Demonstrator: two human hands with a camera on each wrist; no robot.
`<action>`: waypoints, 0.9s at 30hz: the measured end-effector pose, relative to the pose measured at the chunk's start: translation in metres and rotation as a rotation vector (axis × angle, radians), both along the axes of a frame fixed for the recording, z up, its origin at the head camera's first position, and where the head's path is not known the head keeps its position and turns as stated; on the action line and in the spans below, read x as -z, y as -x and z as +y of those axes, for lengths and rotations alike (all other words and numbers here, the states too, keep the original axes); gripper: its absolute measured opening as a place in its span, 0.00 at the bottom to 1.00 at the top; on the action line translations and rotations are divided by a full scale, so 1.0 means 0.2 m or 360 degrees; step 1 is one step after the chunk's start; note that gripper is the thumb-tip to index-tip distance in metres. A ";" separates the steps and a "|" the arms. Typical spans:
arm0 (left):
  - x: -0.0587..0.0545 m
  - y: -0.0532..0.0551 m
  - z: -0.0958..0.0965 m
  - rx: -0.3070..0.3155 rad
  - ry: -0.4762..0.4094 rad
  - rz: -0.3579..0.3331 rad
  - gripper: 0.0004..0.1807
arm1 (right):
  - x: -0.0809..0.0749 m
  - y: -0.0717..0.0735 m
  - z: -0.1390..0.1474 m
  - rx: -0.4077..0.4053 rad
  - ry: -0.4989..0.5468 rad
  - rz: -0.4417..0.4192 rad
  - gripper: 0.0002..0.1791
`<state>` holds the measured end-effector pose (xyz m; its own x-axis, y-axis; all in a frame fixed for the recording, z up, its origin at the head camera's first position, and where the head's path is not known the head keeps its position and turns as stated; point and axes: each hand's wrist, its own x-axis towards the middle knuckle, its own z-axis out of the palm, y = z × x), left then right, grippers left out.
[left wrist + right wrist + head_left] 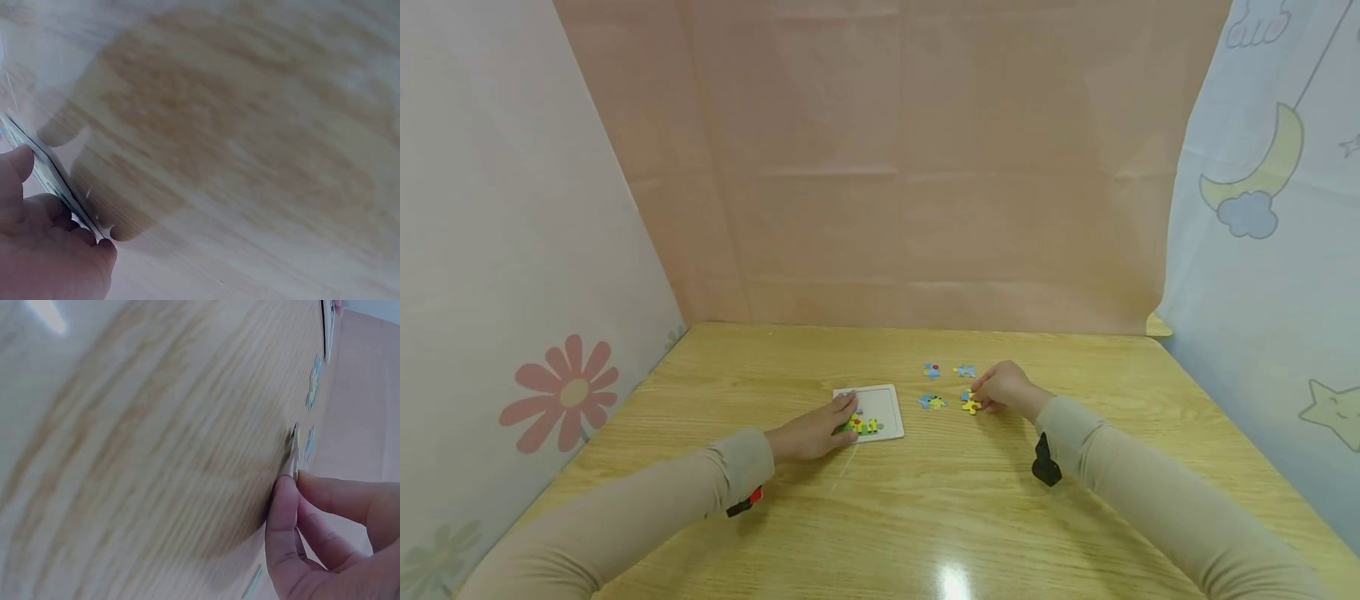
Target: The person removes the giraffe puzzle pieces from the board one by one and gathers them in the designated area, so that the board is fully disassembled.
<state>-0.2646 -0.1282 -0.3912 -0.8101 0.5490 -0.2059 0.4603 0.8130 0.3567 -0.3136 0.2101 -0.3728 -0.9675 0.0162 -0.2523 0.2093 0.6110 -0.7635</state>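
Observation:
A white puzzle tray [889, 410] lies on the table, with colourful pieces [871, 427] along its near side. My left hand [815, 427] holds the tray at its left side and covers part of it. In the left wrist view, that hand's curled fingers [81, 240] meet the tray's thin edge [59, 172]. To the right, my right hand [1006, 387] pinches a yellow and blue jigsaw piece [971, 407] between thumb and fingers. The right wrist view shows this piece [296, 450] tilted up close to the tabletop, seen nearly edge-on.
Between tray and right hand lies a blue and yellow piece [933, 402]. Two more blue pieces, one with a red spot [932, 370] and one plainer [966, 371], lie farther back. A pinkish-brown sheet [895, 183] hangs behind the wooden table [880, 517], with patterned cloths at both sides.

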 end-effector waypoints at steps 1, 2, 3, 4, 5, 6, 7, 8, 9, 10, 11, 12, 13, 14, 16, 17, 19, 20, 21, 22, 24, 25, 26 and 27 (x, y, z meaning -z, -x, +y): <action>0.00 0.00 0.00 0.0004 -0.0004 -0.0007 0.39 | 0.00 0.00 0.00 -0.0004 -0.0019 0.0005 0.09; 0.00 0.00 0.00 0.0006 -0.0008 -0.0015 0.39 | 0.00 0.00 0.00 -0.0003 -0.0030 0.0009 0.08; 0.00 0.00 0.00 0.0004 -0.0017 -0.0021 0.39 | -0.01 0.00 0.00 -0.0005 -0.0036 0.0012 0.08; 0.00 0.00 0.00 -0.0001 -0.0028 -0.0029 0.39 | -0.01 0.00 0.00 -0.0009 -0.0039 0.0016 0.07; 0.00 0.00 0.00 -0.0007 -0.0039 -0.0034 0.39 | -0.01 -0.01 0.01 -0.0021 -0.0043 0.0023 0.07; 0.00 0.00 0.00 -0.0014 -0.0052 -0.0038 0.39 | -0.01 -0.01 0.01 -0.0032 -0.0045 0.0030 0.07; 0.00 0.00 0.00 -0.0020 -0.0070 -0.0039 0.39 | -0.01 -0.01 0.01 -0.0041 -0.0044 0.0034 0.07; 0.00 0.00 0.00 -0.0026 -0.0080 -0.0038 0.39 | -0.01 -0.01 0.01 -0.0047 -0.0044 0.0037 0.06; 0.01 0.00 0.00 -0.0031 -0.0095 -0.0035 0.39 | 0.00 -0.01 0.01 -0.0055 -0.0047 0.0039 0.06; 0.01 0.00 0.00 -0.0033 -0.0102 -0.0025 0.39 | 0.00 -0.01 0.02 -0.0060 -0.0049 0.0041 0.06; 0.01 0.00 0.00 -0.0035 -0.0109 -0.0014 0.39 | 0.00 -0.01 0.02 -0.0065 -0.0048 0.0042 0.06; 0.01 0.01 0.00 -0.0037 -0.0112 -0.0004 0.39 | 0.00 -0.01 0.02 -0.0068 -0.0037 0.0041 0.06; 0.02 0.01 0.00 -0.0036 -0.0108 0.0009 0.39 | 0.00 -0.01 0.02 -0.0066 -0.0026 0.0038 0.06; 0.02 0.01 0.00 -0.0035 -0.0104 0.0017 0.38 | 0.00 -0.01 0.02 -0.0053 -0.0005 0.0033 0.06; 0.01 0.02 0.01 -0.0033 -0.0087 0.0028 0.38 | -0.01 -0.01 0.03 -0.0040 0.0039 0.0026 0.06; 0.01 0.02 0.01 -0.0033 -0.0081 0.0024 0.38 | -0.01 -0.01 0.03 -0.0029 0.0067 0.0022 0.07; 0.01 0.02 0.01 -0.0031 -0.0065 0.0023 0.39 | -0.02 -0.01 0.02 -0.0007 0.0105 0.0014 0.08; 0.00 0.02 0.01 -0.0032 -0.0063 0.0022 0.39 | -0.02 -0.01 0.02 -0.0004 0.0121 0.0015 0.09; 0.00 0.02 0.02 -0.0035 -0.0064 0.0024 0.39 | -0.03 -0.01 0.02 -0.0006 0.0128 0.0017 0.10; 0.00 0.02 0.02 -0.0042 -0.0072 0.0029 0.39 | -0.03 -0.01 0.01 -0.0008 0.0136 0.0019 0.11; 0.00 0.02 0.02 -0.0056 -0.0098 0.0047 0.39 | -0.03 -0.01 0.00 -0.0011 0.0155 0.0021 0.12; 0.00 0.02 0.02 -0.0065 -0.0119 0.0053 0.39 | -0.03 -0.01 0.00 -0.0013 0.0166 0.0021 0.13; 0.01 0.03 0.02 -0.0071 -0.0131 0.0062 0.39 | -0.03 -0.01 -0.01 -0.0020 0.0173 0.0023 0.13; 0.01 0.03 0.02 -0.0078 -0.0144 0.0065 0.40 | -0.03 -0.01 -0.02 -0.0030 0.0177 0.0024 0.13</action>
